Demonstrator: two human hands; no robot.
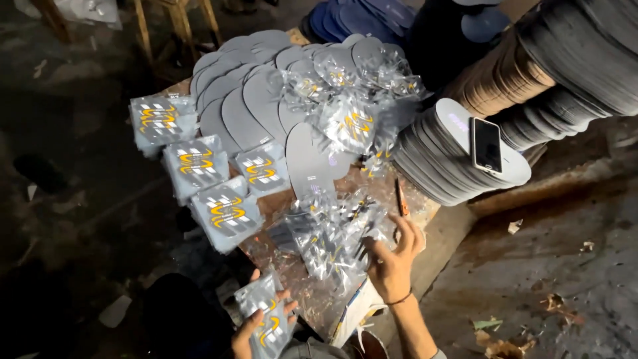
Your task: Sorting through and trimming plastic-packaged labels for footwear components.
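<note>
Dim, soft-focus view (glare on plastic)

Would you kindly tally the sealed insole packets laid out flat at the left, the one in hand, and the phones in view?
Flat sealed packets on the table, from the first to the last: 4
Sealed packet in the left hand: 1
Phone on the insole stack: 1
Total: 6
The right hand touches loose clear bags, too jumbled to count.

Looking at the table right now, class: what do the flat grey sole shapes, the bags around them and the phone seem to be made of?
Grey soles: probably foam or rubber sheet, matte, cut thin, fanned and stacked without creasing.
Bags: clear thin plastic film, glossy, crinkled, catching light; the right hand reaches into them and the left hand holds a packed one.
Phone: glass front, dark and reflective; its body cannot be told.
</note>
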